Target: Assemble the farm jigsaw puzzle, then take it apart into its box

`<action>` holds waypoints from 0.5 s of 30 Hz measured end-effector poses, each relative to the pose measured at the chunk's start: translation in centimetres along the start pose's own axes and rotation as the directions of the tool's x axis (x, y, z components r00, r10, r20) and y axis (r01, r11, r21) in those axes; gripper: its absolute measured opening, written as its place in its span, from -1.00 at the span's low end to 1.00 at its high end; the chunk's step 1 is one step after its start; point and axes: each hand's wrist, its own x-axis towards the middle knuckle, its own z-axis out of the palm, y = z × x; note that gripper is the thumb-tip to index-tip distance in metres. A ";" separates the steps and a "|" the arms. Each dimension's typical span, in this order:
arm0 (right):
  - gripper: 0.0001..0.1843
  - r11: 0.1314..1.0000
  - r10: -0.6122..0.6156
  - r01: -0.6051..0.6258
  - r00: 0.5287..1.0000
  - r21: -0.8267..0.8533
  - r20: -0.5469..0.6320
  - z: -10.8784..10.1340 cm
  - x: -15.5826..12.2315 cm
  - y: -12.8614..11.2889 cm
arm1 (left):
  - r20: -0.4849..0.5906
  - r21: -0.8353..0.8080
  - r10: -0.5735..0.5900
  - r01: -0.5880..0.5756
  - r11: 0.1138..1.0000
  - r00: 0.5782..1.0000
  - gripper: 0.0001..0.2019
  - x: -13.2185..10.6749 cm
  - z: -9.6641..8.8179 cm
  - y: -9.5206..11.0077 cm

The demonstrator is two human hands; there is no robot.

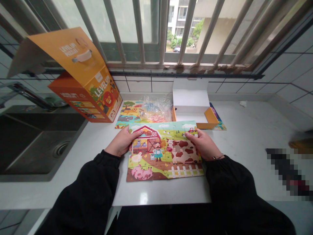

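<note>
Squarely between the two hands sits a rectangular farm-picture jigsaw puzzle (pixel 164 153), its interlocking cardboard pieces joined into one sheet, printed with a red barn, a farmer, a brown-and-white cow, a hen, a pink pig and a white fence. The left hand (pixel 121 140) grips its left edge and the right hand (pixel 206 142) its right edge, both toward the upper corners; each thumb lies on the printed face, while the other fingers are mostly hidden at the sides or beneath. The puzzle is over the front part of a glossy white counter (pixel 246 140), though whether its lower edge touches the surface I cannot tell. Just beyond its top edge, on the left, lies a colourful animal-picture sheet (pixel 128 115), partly covered by a crumpled clear plastic bag (pixel 158 106). Beside the bag, to the right, an open cardboard box with white inner walls and orange sides (pixel 190 114) has its flap raised toward the tiled wall (pixel 139 84), and a dark blue printed sheet (pixel 221 123) pokes out at its right. Farther left stands a tall orange cardboard carton (pixel 97 94) marked "LEVEL UP!", its lid up, near a dark rectangular sink (pixel 42 178) with a metal faucet (pixel 33 96). Both arms wear loose black sleeves (pixel 90 186), and a thin bracelet (pixel 214 158) circles the right wrist.
</note>
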 end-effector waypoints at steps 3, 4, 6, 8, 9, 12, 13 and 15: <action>-0.45 1.000 -0.002 0.002 1.000 0.031 -0.007 -0.1 0.1 0.2 | 0.003 -0.037 -0.019 0.019 0.999 1.000 -0.41 -0.1 0.1 0.2; -0.46 0.999 0.002 -0.002 1.000 0.052 -0.009 -0.1 0.2 0.2 | 0.006 -0.051 -0.022 0.022 0.998 1.000 -0.41 -0.1 0.2 0.2; -0.48 0.996 0.011 -0.010 1.000 0.093 -0.010 -0.1 0.2 0.3 | 0.017 -0.072 -0.021 0.022 0.997 1.000 -0.43 -0.1 0.1 0.1; -0.49 0.993 0.015 -0.014 1.000 0.120 -0.011 -0.1 0.2 0.3 | 0.029 -0.081 -0.018 0.020 0.996 0.999 -0.44 0.0 0.1 0.0; -0.49 0.992 0.016 -0.015 1.000 0.127 -0.010 0.0 0.1 0.3 | 0.031 -0.083 -0.017 0.020 0.996 0.999 -0.44 0.0 0.0 0.0; -0.50 0.990 0.012 -0.011 1.000 0.138 -0.008 0.1 0.1 0.2 | 0.019 -0.083 -0.011 0.013 0.996 1.000 -0.44 0.0 0.0 -0.2; -0.50 0.991 0.010 -0.009 1.000 0.133 -0.009 0.1 0.1 0.2 | 0.015 -0.082 -0.007 0.008 0.997 1.000 -0.44 0.0 0.0 -0.2; -0.50 0.994 0.003 -0.001 1.000 0.113 -0.014 0.1 0.1 0.1 | 0.010 -0.077 0.000 0.000 0.997 1.000 -0.43 0.0 0.0 -0.2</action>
